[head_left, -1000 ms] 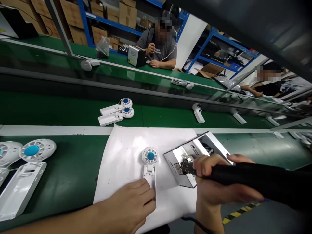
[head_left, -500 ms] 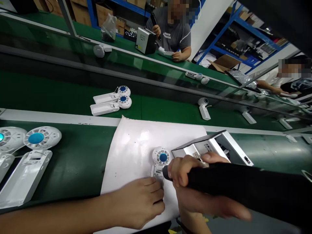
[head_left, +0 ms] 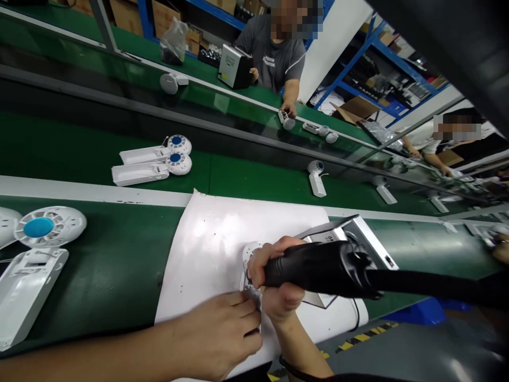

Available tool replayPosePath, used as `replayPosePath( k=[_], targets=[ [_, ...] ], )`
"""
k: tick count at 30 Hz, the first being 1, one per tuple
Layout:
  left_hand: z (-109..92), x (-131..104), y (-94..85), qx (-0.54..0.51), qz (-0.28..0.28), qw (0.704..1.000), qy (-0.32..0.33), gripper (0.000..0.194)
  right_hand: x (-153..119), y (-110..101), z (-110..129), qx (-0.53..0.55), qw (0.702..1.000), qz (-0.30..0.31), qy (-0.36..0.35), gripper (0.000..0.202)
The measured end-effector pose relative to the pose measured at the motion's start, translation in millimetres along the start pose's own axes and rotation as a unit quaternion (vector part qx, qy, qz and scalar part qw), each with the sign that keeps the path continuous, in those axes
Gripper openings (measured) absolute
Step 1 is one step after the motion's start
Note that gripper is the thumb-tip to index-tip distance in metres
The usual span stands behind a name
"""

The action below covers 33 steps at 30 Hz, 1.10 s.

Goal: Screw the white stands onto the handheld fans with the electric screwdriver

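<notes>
My right hand (head_left: 278,303) grips a thick black electric screwdriver (head_left: 306,268) with a cable running off to the right. Its tip is hidden behind my fingers, over a small white handheld fan (head_left: 249,252). The fan lies on a white sheet (head_left: 199,254), and most of its blue centre is covered by my right hand. My left hand (head_left: 225,331), fingers curled, holds the lower part of the fan; the handle is hidden beneath it.
A silver metal box (head_left: 368,239) stands right of the fan. Larger-looking fans with open handles (head_left: 29,292) lie at left. On the green conveyor (head_left: 246,180) rest several more fans (head_left: 317,178). Behind a rail, a person in a grey shirt (head_left: 274,58) reaches toward a fan (head_left: 286,119).
My right hand and the screwdriver have moved left and swung over the fan, covering more of it. My left hand stays on the fan. Conveyor fans appear shifted left; the person opposite has lowered an arm.
</notes>
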<state>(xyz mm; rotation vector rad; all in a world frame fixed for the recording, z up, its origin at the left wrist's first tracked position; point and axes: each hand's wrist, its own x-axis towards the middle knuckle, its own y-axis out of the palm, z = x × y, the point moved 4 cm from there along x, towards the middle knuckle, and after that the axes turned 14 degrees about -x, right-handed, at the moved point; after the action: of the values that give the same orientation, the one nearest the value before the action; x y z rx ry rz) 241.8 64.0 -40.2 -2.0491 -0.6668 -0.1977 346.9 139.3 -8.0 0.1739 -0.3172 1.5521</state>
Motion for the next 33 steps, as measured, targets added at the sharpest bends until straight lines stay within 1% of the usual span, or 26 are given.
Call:
replayPosePath(
  k=[3, 5, 7, 9, 11, 12, 14, 15, 16, 17, 18, 21, 24, 26, 28, 31, 33],
  targets=[
    [-0.4, -0.8, 1.9, 0.0, 0.0, 1.0, 0.005, 0.012, -3.4, -0.4, -7.2, 0.027, 0.999, -0.032, -0.005, 0.068],
    [-0.5, -0.8, 2.7, 0.008, -0.008, 1.0, 0.009, 0.013, -2.7, 4.1, -6.8, 0.027, 0.999, -0.03, -0.017, 0.066],
    [0.0, -0.4, 3.6, 0.021, -0.017, 1.0, 0.013, 0.013, -0.2, 7.5, -1.2, 0.031, 0.999, -0.024, -0.027, 0.064],
    [0.9, 0.0, 4.1, 0.042, -0.027, 0.999, 0.019, 0.014, 3.0, 3.3, 12.5, 0.035, 0.998, -0.031, -0.047, 0.065],
    [1.4, 0.7, 3.9, 0.059, -0.032, 0.997, 0.029, 0.015, 5.7, -14.2, 35.5, 0.023, 0.992, -0.077, -0.099, 0.068],
    [1.5, 1.2, 3.5, 0.062, -0.03, 0.997, 0.031, 0.017, 6.4, -27.8, 49.0, 0.007, 0.984, -0.119, -0.135, 0.069],
    [1.4, 2.5, 2.2, 0.055, -0.015, 0.998, 0.029, 0.019, 7.4, -58.5, 73.3, -0.053, 0.956, -0.216, -0.19, 0.066],
    [1.1, 3.1, 1.2, 0.047, -0.008, 0.999, 0.026, 0.02, 8.3, -73.4, 81.5, -0.089, 0.94, -0.263, -0.197, 0.063],
    [0.9, 3.7, 0.2, 0.04, -0.003, 0.999, 0.021, 0.02, 10.2, -85.7, 86.5, -0.117, 0.929, -0.289, -0.2, 0.062],
    [0.5, 4.2, -0.9, 0.032, -0.001, 0.999, 0.017, 0.02, 12.6, -95.6, 88.4, -0.139, 0.922, -0.301, -0.199, 0.062],
    [0.0, 4.5, -1.7, 0.026, -0.001, 1.0, 0.015, 0.019, 15.4, -102.8, 87.3, -0.152, 0.921, -0.3, -0.196, 0.063],
    [-1.1, 4.4, -2.5, 0.013, -0.008, 1.0, 0.009, 0.018, 21.0, -111.9, 75.3, -0.159, 0.934, -0.265, -0.181, 0.063],
    [-1.5, 4.0, -2.3, 0.013, -0.009, 1.0, -0.001, 0.018, 18.3, -107.7, 69.1, -0.148, 0.941, -0.25, -0.171, 0.063],
    [-1.6, 4.1, -2.4, 0.009, -0.003, 1.0, 0.0, 0.018, 12.9, -98.2, 70.4, -0.127, 0.945, -0.251, -0.166, 0.065],
    [-1.5, 4.3, -2.8, 0.004, 0.003, 1.0, 0.007, 0.017, 7.3, -83.5, 70.8, -0.092, 0.954, -0.246, -0.147, 0.068],
    [-0.5, 4.6, -3.2, 0.002, 0.002, 1.0, 0.014, 0.016, 2.4, -57.2, 65.3, -0.028, 0.97, -0.208, -0.125, 0.069],
    [-0.1, 4.5, -3.0, 0.002, 0.001, 1.0, 0.015, 0.015, 1.7, -44.1, 58.6, 0.004, 0.975, -0.188, -0.12, 0.067]
  ],
)
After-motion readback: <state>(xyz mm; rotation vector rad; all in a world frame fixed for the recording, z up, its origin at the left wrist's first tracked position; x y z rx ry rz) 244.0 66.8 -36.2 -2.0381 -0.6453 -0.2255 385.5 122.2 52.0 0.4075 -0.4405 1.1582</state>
